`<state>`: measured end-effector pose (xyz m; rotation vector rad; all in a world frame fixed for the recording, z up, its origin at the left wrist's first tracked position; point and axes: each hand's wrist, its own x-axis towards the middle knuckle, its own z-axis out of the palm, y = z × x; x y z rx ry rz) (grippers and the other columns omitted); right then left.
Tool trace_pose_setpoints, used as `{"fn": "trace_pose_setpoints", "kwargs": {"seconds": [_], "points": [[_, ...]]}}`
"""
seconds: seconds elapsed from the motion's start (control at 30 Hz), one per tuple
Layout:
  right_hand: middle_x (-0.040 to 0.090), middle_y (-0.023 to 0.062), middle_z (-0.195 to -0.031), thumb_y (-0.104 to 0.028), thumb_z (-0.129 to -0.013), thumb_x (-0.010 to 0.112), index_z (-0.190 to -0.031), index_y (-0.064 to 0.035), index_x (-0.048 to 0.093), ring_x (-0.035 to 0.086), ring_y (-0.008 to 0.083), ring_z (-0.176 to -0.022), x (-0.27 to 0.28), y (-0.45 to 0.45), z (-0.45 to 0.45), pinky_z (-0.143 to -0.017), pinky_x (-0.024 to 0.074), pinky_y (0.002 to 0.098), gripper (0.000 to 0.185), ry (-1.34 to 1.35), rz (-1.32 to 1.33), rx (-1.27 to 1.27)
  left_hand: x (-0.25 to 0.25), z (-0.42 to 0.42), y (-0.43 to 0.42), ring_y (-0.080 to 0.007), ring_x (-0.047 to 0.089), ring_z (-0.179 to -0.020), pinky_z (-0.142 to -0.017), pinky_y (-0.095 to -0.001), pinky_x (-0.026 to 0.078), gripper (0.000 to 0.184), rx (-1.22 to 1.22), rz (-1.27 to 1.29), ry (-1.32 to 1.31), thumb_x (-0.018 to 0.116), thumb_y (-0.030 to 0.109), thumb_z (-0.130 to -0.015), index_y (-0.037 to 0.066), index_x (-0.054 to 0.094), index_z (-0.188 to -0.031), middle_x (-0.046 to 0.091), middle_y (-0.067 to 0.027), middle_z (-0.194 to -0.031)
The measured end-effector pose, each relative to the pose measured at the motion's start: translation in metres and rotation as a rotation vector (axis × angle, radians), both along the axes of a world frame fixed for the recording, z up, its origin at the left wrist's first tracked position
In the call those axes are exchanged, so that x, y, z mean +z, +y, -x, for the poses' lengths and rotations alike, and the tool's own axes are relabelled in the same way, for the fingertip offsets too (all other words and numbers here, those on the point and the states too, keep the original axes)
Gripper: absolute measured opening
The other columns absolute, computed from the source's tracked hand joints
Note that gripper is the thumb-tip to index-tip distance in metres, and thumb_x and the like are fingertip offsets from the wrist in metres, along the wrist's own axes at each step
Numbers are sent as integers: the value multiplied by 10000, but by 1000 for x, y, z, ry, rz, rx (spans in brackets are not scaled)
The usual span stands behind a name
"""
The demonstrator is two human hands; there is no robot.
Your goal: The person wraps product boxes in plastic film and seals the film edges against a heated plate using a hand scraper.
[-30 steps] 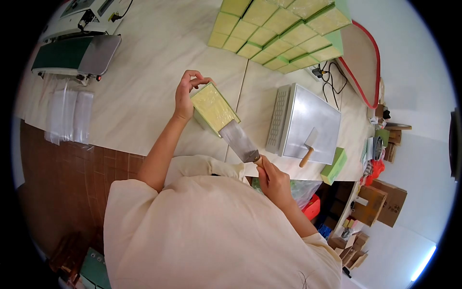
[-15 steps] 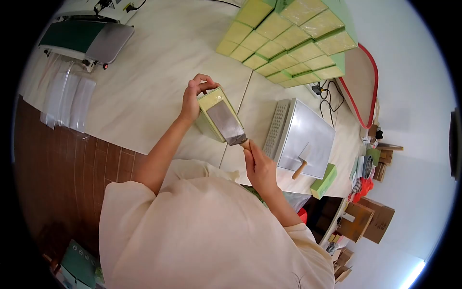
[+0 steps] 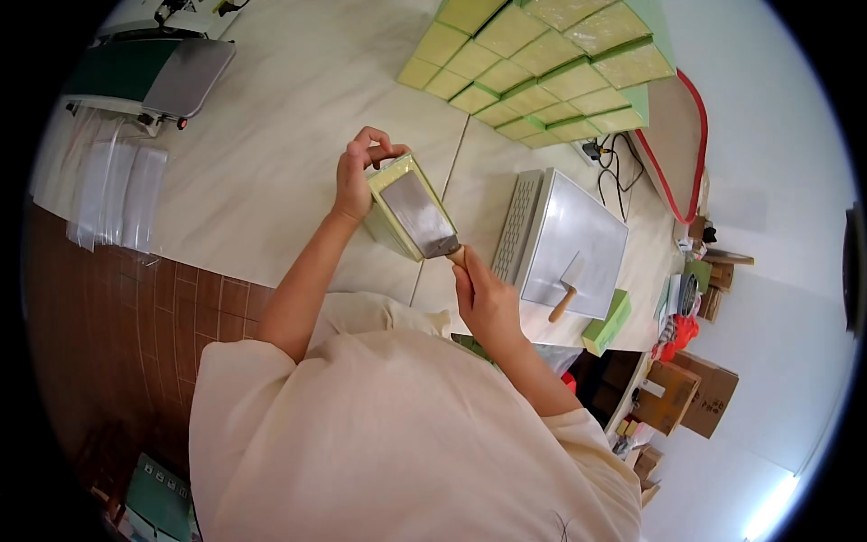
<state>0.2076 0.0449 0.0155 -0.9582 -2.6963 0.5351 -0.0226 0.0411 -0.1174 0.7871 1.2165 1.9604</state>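
Note:
My left hand [image 3: 358, 181] steadies a pale green box [image 3: 390, 228] at its far left side, with fingers curled around the edge. The box looks wrapped in clear film and stands on the table with its yellowish end facing up. In my right hand [image 3: 489, 307] is a spatula [image 3: 415, 210], gripped by its wooden handle. Its flat metal blade lies against the yellowish end of the box and covers much of it. To the right, a second spatula [image 3: 569, 282] with a wooden handle rests on a metal-topped heating plate [image 3: 591, 221].
A stack of similar green boxes [image 3: 533, 68] stands at the back. One green box [image 3: 607, 323] lies at the table's near right edge. Clear plastic sleeves [image 3: 122, 194] hang over the left edge, near a machine [image 3: 149, 77]. Black cables [image 3: 619, 167] run behind the plate.
The spatula blade has slid slightly farther up along the box end. Both hands keep their grip. The whole view has shifted a little.

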Motion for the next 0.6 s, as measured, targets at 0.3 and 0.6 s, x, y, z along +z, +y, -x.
{"fn": "trace_pose_setpoints", "kwargs": {"seconds": [0.3, 0.6], "points": [[609, 79, -696, -150, -936, 594, -1146, -69, 556, 580, 277, -530, -5, 6, 4, -453, 450, 378, 229, 5, -33, 10, 3, 2, 0, -162, 611, -768, -715, -267, 486, 654, -17, -46, -55, 254, 704, -944, 78, 441, -921, 699, -169, -945], [623, 78, -682, -160, -936, 590, -1100, -74, 545, 591, 292, -526, -7, 6, 9, -452, 461, 384, 191, 24, -34, 11, -6, 0, 3, -145, 551, -740, -746, -248, 429, 614, -32, -56, -78, 232, 674, -959, 95, 436, -936, 703, -171, -941]]}}
